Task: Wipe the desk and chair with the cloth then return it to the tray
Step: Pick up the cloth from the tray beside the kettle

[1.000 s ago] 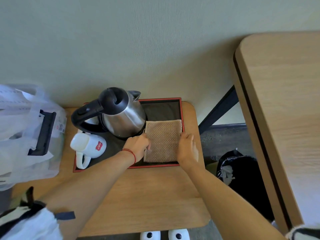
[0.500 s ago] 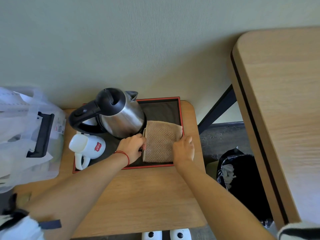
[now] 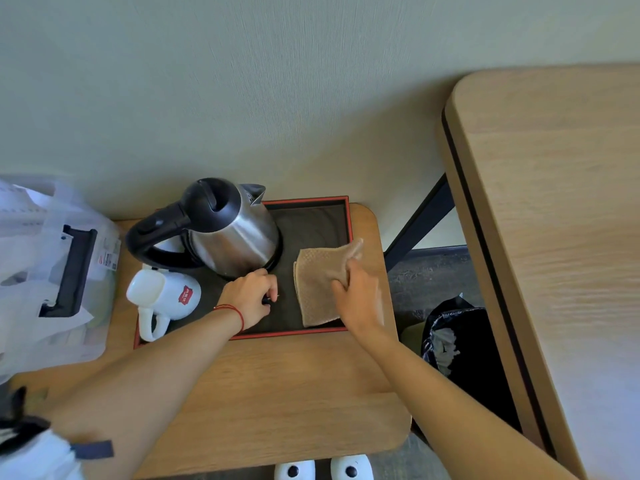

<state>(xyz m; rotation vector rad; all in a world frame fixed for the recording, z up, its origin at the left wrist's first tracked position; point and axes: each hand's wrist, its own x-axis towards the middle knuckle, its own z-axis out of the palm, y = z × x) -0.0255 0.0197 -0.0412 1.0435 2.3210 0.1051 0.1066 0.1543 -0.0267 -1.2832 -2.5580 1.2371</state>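
A folded brown cloth (image 3: 317, 285) hangs over the right end of the dark, red-rimmed tray (image 3: 311, 223), its upper right corner lifted past the rim. My right hand (image 3: 358, 294) is shut on the cloth's right side. My left hand (image 3: 251, 297), with a red thread at the wrist, rests on the tray floor beside the kettle base, fingers curled with nothing in them. The wooden desk (image 3: 561, 209) stretches along the right.
A steel kettle (image 3: 228, 230) with a black handle and a white mug (image 3: 166, 299) lying on its side share the tray on a small wooden side table (image 3: 277, 393). A plastic bag (image 3: 48, 271) lies at left. A black-lined bin (image 3: 453, 341) stands between table and desk.
My right hand has gathered the cloth and pulled it up and to the right off the tray floor. My left hand let go of the cloth and stayed by the kettle.
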